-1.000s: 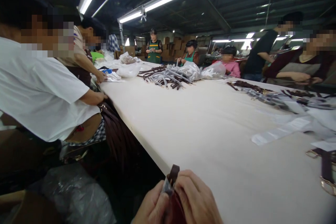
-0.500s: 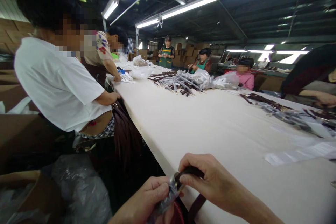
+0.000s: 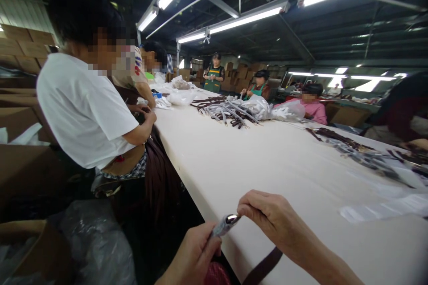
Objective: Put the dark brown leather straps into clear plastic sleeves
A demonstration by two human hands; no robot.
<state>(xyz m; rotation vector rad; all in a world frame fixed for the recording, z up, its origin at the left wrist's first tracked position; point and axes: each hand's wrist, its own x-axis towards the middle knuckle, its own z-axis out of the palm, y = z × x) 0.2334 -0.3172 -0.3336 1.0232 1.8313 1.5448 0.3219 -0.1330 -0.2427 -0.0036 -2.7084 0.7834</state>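
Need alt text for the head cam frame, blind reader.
At the near edge of a long white table, the person's left hand and right hand pinch a small plastic-wrapped metal piece between them, a brown strap hanging below. Other workers line both sides, with piles of brown straps and plastic bags farther along.

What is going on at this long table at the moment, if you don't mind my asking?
The person wearing the camera holds a small plastic-wrapped piece between the left hand and right hand at the near edge of the long white table. A dark brown strap runs below the hands. A co-worker in a white shirt works at the left edge. More people stand at the far end beside piles of straps and plastic bags.
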